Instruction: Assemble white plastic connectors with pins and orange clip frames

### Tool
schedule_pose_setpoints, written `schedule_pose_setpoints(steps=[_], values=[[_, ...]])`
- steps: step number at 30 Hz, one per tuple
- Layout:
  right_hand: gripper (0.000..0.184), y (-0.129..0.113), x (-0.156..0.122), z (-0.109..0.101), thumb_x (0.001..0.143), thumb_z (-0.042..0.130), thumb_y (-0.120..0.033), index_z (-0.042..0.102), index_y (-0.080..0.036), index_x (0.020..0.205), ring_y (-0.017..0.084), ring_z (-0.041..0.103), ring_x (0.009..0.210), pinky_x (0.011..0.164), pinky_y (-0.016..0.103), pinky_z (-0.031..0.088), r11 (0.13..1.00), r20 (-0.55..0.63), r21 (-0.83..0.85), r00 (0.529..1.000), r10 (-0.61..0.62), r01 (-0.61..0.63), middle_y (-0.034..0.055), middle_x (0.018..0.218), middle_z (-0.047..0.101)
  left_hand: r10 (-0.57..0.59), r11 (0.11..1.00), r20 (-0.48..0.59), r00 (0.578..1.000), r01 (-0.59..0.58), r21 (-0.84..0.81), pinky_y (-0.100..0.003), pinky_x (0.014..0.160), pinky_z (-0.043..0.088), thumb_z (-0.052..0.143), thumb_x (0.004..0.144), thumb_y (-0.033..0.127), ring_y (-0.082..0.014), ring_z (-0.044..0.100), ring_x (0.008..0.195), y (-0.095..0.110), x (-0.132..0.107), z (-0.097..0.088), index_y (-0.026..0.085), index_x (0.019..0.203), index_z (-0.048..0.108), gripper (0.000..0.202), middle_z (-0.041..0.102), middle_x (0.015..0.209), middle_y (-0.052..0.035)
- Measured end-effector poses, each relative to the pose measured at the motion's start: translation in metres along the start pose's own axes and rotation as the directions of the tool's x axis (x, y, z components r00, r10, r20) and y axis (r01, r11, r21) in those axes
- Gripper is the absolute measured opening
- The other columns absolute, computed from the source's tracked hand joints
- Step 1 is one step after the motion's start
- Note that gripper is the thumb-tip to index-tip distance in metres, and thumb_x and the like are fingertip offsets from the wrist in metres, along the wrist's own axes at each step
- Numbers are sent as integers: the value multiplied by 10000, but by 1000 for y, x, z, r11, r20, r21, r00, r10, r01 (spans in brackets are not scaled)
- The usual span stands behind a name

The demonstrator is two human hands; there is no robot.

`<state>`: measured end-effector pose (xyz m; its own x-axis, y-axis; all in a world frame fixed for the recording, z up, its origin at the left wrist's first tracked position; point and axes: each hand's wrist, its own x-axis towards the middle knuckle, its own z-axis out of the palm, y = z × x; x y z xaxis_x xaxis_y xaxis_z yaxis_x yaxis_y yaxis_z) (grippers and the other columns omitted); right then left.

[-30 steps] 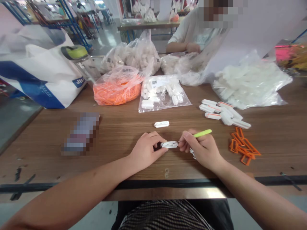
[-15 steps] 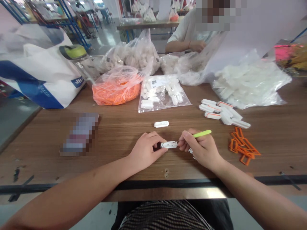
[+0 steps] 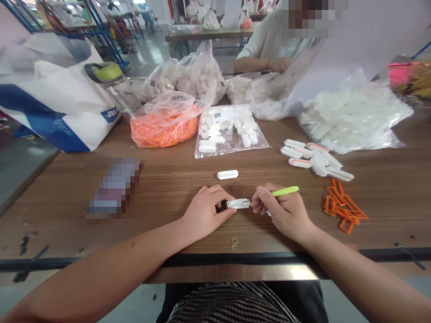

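the left hand [image 3: 205, 213] pinches a white tag [image 3: 237, 203] between thumb and fingers; the right hand [image 3: 281, 211] pinches a green pick [image 3: 285, 191], its tip at the tag's end.

Wooden workbench [image 3: 161, 197], positions by clock from its centre.
12 o'clock: zip bag of plastic clips [image 3: 232, 130], single clip [image 3: 227, 175] just before it.
11: bag of plastic strips [image 3: 164, 128], beside the zip bag.
10: tote bag [image 3: 57, 107] at the bench edge, flask [image 3: 111, 85] just right of it.
2: bulk bag [image 3: 353, 121].
3: loose clips [image 3: 313, 157].
4: plastic frames [image 3: 343, 208].
6: held clip [image 3: 237, 203] in left hand [image 3: 207, 213], needle tool [image 3: 284, 191] in right hand [image 3: 281, 211], touching it.
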<state>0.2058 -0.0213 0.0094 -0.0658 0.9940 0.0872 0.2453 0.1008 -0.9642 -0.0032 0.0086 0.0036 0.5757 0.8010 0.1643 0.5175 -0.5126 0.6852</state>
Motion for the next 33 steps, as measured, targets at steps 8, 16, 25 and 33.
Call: schedule_pose_setpoints(steps=[8,16,25,33], values=[[397,3,1,0,957,474,-412,633,-161,693,102,611,504,457,207,491,999,27,-34,1000,6,-5,29,619,649,0,1000,-2,1000,0,-7,-336,722,388,676,834,247,-129,556,668,-2,0,1,214,913,697,88,625,768,17],[371,-4,-3,-1,976,436,-337,608,-176,690,118,619,571,571,255,494,940,105,-302,985,-135,161,15,627,629,-6,1000,-16,1000,6,-18,-327,714,377,681,833,241,-120,547,652,1,0,1,210,889,703,67,604,739,29],[372,-2,-2,0,956,469,-363,629,-163,686,109,626,519,484,224,508,994,8,-87,998,-61,62,31,634,657,-10,1000,-11,1000,10,-12,-329,719,381,692,824,243,-119,548,659,0,-1,1,216,894,703,76,606,751,31],[396,-3,2,3,934,487,-410,636,-154,671,98,614,486,444,195,502,999,24,-23,999,35,-34,36,598,652,13,1000,-14,1000,-13,-4,-327,711,390,679,830,244,-124,556,663,-1,1,1,213,895,694,74,623,761,24]])
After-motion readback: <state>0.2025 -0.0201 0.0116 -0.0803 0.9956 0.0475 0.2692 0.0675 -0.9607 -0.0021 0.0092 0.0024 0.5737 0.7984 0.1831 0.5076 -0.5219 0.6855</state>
